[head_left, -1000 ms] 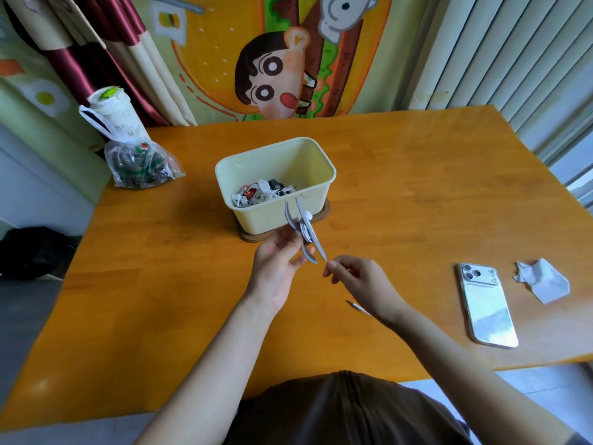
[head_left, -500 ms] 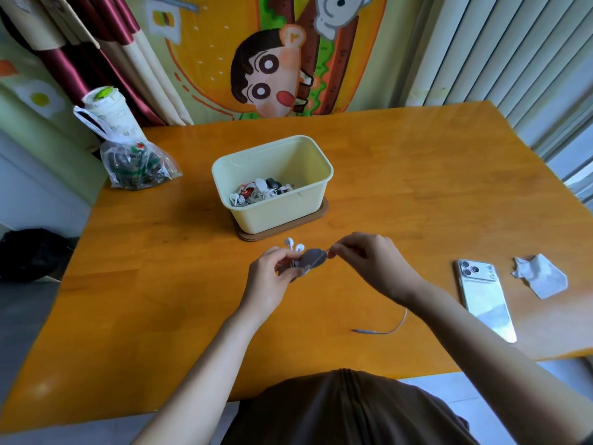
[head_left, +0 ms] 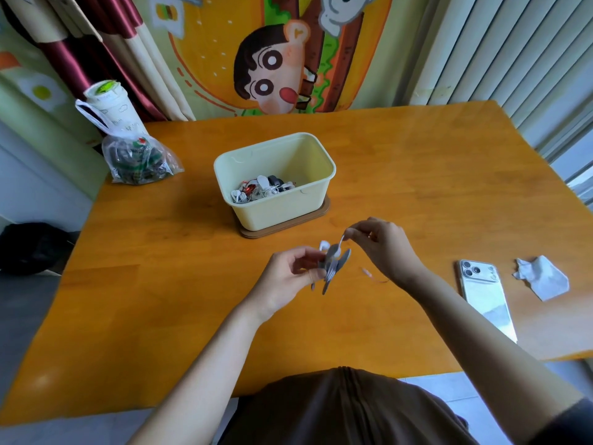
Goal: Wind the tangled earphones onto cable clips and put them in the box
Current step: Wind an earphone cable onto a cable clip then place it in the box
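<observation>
- The left hand (head_left: 288, 274) hovers over the near middle of the counter (head_left: 160, 268), its fingers curled round a grey cable clip (head_left: 337, 266) whose flaps stand splayed apart
- The earphones (head_left: 324, 245) are at that clip: one white earbud pokes up at its far-left edge, just beside the left fingertips, and a white cable runs from the clip's middle up and to the right
- The right hand (head_left: 385, 248), just right of the clip, pinches that cable between thumb and forefinger, with the other fingers loosely curled
- A thin pinkish strand (head_left: 372, 274) lies on the counter near the right wrist (too blurred to tell what it is)
- The box (head_left: 279, 213), pale yellow and open-topped, stands on a brown tray (head_left: 324, 211) just beyond the hands
- A heap of white and dark wound sets (head_left: 260, 189) lies in the box's left half
- At the far left corner sits a clear plastic bag (head_left: 138, 159) with a white cup (head_left: 107, 101) rising out of it
- On the right, a white phone (head_left: 486, 297) lies camera side up, with a crumpled paper (head_left: 542, 277) near its right side, not touching
</observation>
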Action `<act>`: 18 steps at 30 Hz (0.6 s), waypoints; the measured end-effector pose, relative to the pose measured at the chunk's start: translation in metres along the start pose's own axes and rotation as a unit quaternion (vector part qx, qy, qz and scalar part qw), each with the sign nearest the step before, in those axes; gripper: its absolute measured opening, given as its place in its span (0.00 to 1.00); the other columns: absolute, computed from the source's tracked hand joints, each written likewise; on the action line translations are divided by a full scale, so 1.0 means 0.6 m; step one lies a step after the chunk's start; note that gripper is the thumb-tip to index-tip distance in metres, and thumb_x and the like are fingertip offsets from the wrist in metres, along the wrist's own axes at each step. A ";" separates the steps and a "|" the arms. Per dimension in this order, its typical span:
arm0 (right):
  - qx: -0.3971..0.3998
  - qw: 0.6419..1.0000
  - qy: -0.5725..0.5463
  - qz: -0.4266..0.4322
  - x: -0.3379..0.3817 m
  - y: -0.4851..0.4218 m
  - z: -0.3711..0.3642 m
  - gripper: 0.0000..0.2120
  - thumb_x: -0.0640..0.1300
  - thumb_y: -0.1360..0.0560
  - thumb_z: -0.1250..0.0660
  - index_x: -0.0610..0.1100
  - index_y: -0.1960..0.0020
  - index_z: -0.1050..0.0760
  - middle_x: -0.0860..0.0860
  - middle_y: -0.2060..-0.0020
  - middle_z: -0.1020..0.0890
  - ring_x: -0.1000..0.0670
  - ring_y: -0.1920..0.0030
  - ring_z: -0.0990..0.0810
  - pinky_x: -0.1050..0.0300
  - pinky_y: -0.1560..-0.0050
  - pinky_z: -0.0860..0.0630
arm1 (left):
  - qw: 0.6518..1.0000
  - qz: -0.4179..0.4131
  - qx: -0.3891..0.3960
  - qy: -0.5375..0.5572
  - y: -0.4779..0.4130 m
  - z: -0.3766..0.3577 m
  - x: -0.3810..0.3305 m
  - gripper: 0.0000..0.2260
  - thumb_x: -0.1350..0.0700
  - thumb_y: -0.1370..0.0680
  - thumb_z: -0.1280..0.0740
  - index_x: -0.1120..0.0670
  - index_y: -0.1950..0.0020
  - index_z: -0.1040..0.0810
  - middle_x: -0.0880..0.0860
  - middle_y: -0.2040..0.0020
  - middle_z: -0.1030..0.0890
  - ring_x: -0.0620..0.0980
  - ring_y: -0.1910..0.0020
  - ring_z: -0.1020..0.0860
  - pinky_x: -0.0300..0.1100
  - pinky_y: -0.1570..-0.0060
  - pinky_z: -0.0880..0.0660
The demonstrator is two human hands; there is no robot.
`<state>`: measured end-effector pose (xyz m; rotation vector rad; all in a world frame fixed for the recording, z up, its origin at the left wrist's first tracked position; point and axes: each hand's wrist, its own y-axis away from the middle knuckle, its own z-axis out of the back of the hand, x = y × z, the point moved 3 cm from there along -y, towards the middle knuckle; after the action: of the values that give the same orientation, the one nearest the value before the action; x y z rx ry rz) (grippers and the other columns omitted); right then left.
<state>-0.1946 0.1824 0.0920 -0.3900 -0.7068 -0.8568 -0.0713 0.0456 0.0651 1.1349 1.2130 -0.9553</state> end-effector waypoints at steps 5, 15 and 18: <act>-0.011 0.998 -0.049 -0.026 -0.003 0.018 -0.026 0.09 0.47 0.22 0.37 0.50 0.60 0.21 0.54 0.69 0.25 0.52 0.73 0.33 0.57 0.70 0.36 | 0.988 -0.015 -0.080 0.131 -0.015 0.003 -0.011 0.12 0.57 0.30 0.30 0.58 0.48 0.21 0.51 0.52 0.17 0.46 0.50 0.20 0.40 0.49 0.25; 0.086 0.986 -0.132 -0.049 0.017 0.043 -0.092 0.13 0.46 0.19 0.43 0.48 0.58 0.23 0.55 0.70 0.26 0.58 0.75 0.33 0.66 0.72 0.38 | 0.939 0.016 -0.160 0.303 -0.022 0.006 -0.006 0.11 0.58 0.29 0.34 0.57 0.47 0.22 0.54 0.53 0.20 0.50 0.55 0.23 0.46 0.47 0.24; 0.125 0.982 -0.134 -0.050 0.017 0.042 -0.092 0.14 0.45 0.19 0.43 0.47 0.57 0.22 0.55 0.70 0.27 0.58 0.75 0.33 0.67 0.72 0.38 | 0.915 0.024 -0.144 0.376 -0.023 0.006 -0.005 0.11 0.59 0.29 0.35 0.56 0.48 0.21 0.54 0.52 0.20 0.50 0.56 0.21 0.42 0.55 0.20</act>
<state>-0.1472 0.1603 0.0591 -0.2473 -1.0787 -0.8060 -0.0844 0.0392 0.0662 1.3256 1.8562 -0.2586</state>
